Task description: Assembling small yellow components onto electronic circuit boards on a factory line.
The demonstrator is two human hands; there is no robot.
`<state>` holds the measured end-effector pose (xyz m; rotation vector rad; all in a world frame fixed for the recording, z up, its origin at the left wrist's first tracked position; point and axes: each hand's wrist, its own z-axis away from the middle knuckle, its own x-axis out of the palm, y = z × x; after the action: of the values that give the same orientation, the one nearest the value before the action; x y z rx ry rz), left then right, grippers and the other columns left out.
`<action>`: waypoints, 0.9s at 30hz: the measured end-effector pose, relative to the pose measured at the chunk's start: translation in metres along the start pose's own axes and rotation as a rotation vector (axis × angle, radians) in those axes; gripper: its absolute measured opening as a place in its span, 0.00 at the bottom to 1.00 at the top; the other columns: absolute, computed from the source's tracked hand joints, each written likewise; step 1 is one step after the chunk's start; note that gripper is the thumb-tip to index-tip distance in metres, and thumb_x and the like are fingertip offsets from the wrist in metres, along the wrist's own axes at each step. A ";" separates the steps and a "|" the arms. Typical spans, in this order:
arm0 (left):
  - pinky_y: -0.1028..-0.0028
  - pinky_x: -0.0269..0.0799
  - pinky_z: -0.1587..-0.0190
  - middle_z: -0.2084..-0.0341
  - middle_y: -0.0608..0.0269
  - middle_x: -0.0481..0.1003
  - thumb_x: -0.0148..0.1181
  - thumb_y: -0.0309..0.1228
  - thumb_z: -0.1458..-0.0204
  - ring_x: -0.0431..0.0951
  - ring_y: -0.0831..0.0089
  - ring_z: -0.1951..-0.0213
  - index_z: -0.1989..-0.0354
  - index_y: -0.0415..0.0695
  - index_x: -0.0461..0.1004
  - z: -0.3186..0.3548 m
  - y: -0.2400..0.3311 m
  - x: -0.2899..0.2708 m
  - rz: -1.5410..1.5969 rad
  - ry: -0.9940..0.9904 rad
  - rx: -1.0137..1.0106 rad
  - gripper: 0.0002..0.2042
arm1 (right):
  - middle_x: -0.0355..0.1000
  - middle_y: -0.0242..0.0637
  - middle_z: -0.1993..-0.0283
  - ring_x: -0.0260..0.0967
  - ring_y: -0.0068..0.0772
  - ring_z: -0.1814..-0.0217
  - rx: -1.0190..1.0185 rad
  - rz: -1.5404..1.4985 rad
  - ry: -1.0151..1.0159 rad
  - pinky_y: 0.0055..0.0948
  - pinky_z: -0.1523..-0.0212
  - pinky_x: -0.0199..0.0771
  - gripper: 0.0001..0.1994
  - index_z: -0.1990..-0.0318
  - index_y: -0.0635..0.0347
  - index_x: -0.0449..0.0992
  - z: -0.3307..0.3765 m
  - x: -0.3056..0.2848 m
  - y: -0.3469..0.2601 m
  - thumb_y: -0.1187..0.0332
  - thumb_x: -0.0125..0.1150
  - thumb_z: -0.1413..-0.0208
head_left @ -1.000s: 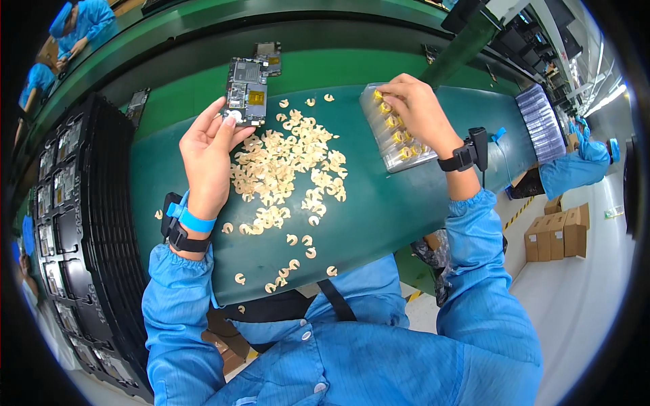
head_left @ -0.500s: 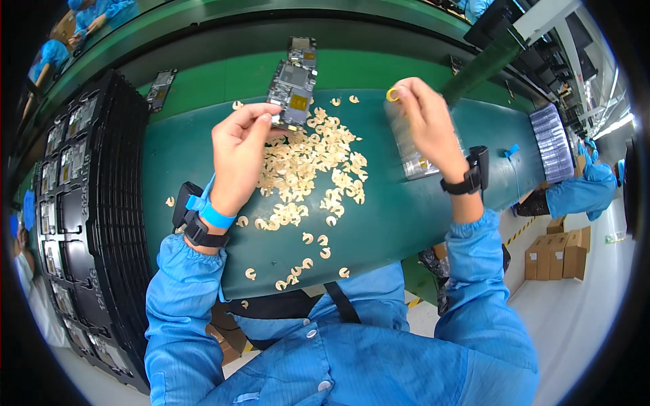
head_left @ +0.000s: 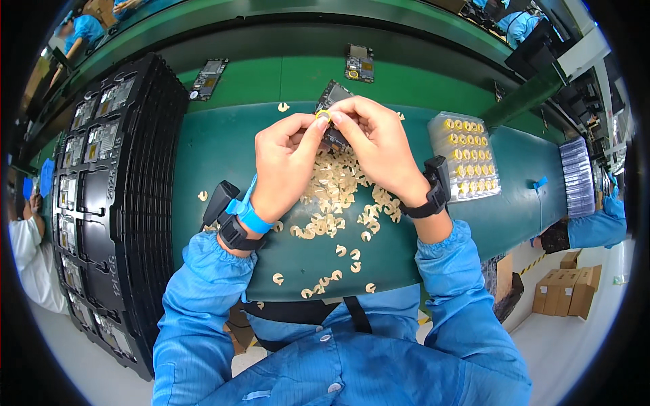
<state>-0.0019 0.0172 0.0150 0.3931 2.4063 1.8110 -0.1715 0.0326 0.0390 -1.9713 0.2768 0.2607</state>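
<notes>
Trays [head_left: 161, 203] of black plastic — ridged where stacked — tower at left; a transparent pack [head_left: 440, 147] sits right. Left hand [head_left: 286, 157] and right hand [head_left: 381, 145] together pinch a yellow ring [head_left: 323, 113] over a rectangular circuit board [head_left: 332, 93], partly hiding it and heaped C-shaped pieces [head_left: 332, 188] (flat, cream-coloured).

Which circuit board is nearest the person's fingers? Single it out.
The slanted circuit board right at the fingers, just beyond the heap of cream C-shaped pieces. The other boards lie farther off, on the green ledge or in black trays.
</notes>
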 end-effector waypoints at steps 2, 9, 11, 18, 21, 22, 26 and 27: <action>0.81 0.76 0.62 0.67 0.67 0.81 0.61 0.27 0.35 0.78 0.83 0.67 0.57 0.33 0.82 -0.001 -0.002 -0.001 -0.016 0.007 0.001 0.08 | 0.74 0.40 0.66 0.70 0.28 0.71 0.054 -0.066 -0.006 0.29 0.69 0.69 0.07 0.58 0.68 0.79 0.001 -0.001 0.002 0.72 0.61 0.37; 0.81 0.72 0.68 0.72 0.67 0.81 0.61 0.25 0.36 0.76 0.85 0.70 0.61 0.31 0.81 -0.003 -0.005 0.001 -0.005 0.005 0.014 0.08 | 0.71 0.35 0.72 0.63 0.24 0.76 -0.059 0.117 -0.022 0.27 0.74 0.63 0.06 0.61 0.68 0.80 -0.002 -0.012 -0.004 0.74 0.64 0.43; 0.80 0.74 0.66 0.71 0.66 0.81 0.61 0.25 0.36 0.77 0.85 0.69 0.60 0.31 0.81 -0.005 -0.007 0.001 -0.024 -0.012 0.019 0.08 | 0.70 0.35 0.73 0.62 0.24 0.77 -0.088 0.142 -0.025 0.27 0.74 0.63 0.06 0.62 0.68 0.80 -0.002 -0.014 -0.003 0.74 0.64 0.44; 0.80 0.77 0.64 0.71 0.65 0.82 0.61 0.25 0.36 0.79 0.84 0.67 0.60 0.31 0.81 -0.003 -0.005 0.002 0.002 -0.046 -0.020 0.08 | 0.70 0.36 0.74 0.63 0.26 0.76 -0.141 0.190 -0.034 0.28 0.74 0.64 0.05 0.66 0.67 0.79 0.001 -0.016 -0.003 0.74 0.65 0.47; 0.79 0.78 0.64 0.69 0.64 0.82 0.61 0.26 0.36 0.81 0.82 0.67 0.59 0.31 0.81 -0.004 -0.005 0.001 0.010 -0.072 -0.016 0.08 | 0.70 0.36 0.74 0.64 0.26 0.76 -0.139 0.186 -0.039 0.28 0.74 0.65 0.05 0.66 0.67 0.79 0.001 -0.017 -0.002 0.74 0.65 0.47; 0.78 0.79 0.63 0.68 0.64 0.82 0.61 0.26 0.36 0.81 0.81 0.67 0.58 0.31 0.81 -0.004 -0.004 0.002 0.043 -0.057 -0.024 0.08 | 0.70 0.36 0.74 0.64 0.26 0.76 -0.139 0.177 -0.037 0.28 0.74 0.65 0.05 0.66 0.67 0.79 0.001 -0.017 -0.002 0.74 0.65 0.48; 0.77 0.81 0.60 0.65 0.61 0.83 0.62 0.26 0.36 0.83 0.78 0.65 0.56 0.32 0.81 -0.005 -0.004 0.001 0.057 -0.018 -0.040 0.09 | 0.71 0.36 0.74 0.65 0.26 0.76 -0.141 0.192 -0.030 0.28 0.74 0.64 0.04 0.67 0.67 0.79 0.002 -0.016 -0.001 0.75 0.65 0.48; 0.77 0.81 0.60 0.65 0.61 0.83 0.62 0.26 0.36 0.83 0.78 0.65 0.56 0.32 0.81 -0.005 -0.005 0.001 0.057 -0.017 -0.040 0.09 | 0.71 0.36 0.74 0.64 0.25 0.77 -0.139 0.188 -0.023 0.27 0.74 0.64 0.04 0.67 0.67 0.79 0.002 -0.014 -0.003 0.75 0.65 0.48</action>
<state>-0.0044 0.0115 0.0122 0.4754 2.3672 1.8672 -0.1841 0.0365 0.0448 -2.0801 0.4397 0.4340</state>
